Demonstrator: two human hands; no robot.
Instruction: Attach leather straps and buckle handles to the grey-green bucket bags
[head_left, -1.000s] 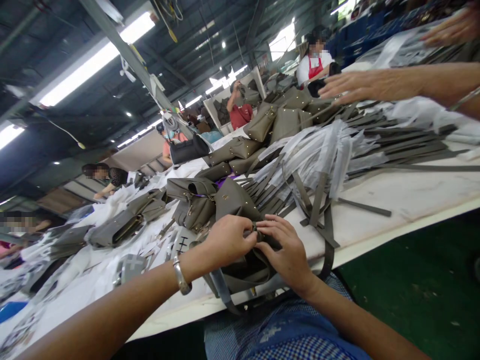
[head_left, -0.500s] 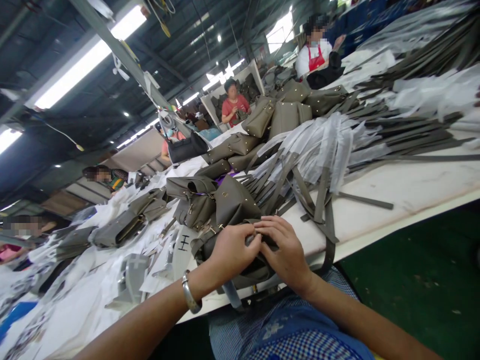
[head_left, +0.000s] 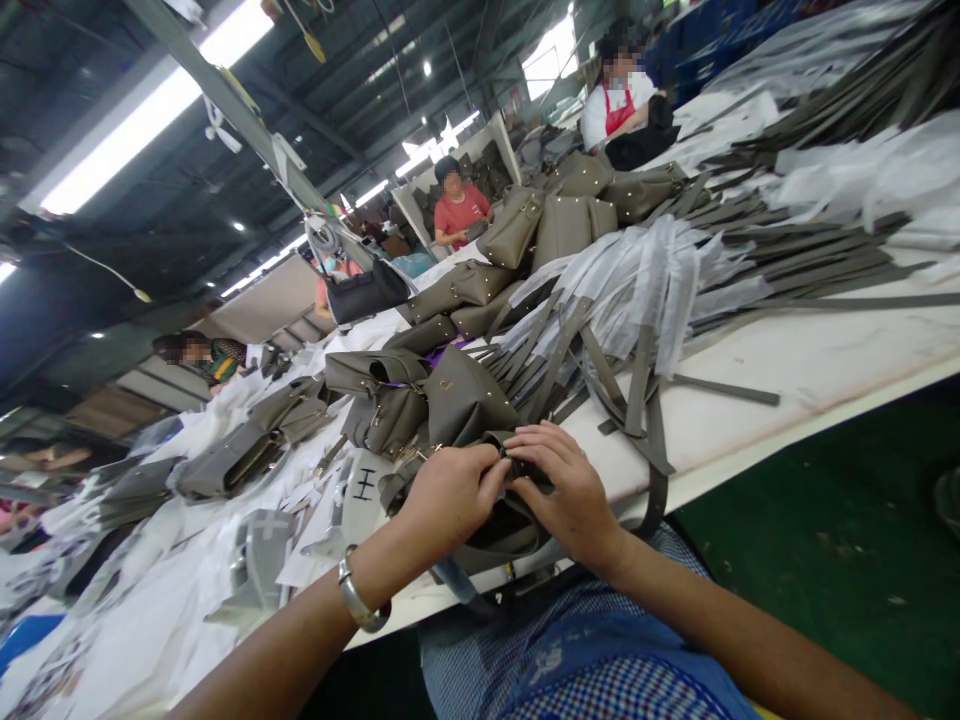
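Observation:
An olive-grey handbag [head_left: 502, 548] lies at the table's near edge, under both my hands. My left hand [head_left: 454, 495] is closed, thumb and fingers pinching the upper edge of the bag. Facing it, my right hand [head_left: 566, 490] grips the same edge with bent fingers, and the fingertips of the two hands nearly meet. What lies between the fingertips is mostly hidden. Just beyond my hands stands another olive-grey bag [head_left: 466, 395] with small gold studs. A dark strap [head_left: 657, 475] hangs over the table edge to the right of my right hand.
Olive straps wrapped in white film [head_left: 637, 280] are heaped at the right on the white table [head_left: 735, 430]. More bags [head_left: 510, 230] are piled farther back. Grey-white templates [head_left: 262, 560] stand at the left. Several people, one in a red shirt [head_left: 459, 212], sit along the far side.
My hands remain at the bag's edge, with the fingers slightly shifted and the edge pulled up a little. The view has moved slightly. The far person in the red apron has lowered a hand.

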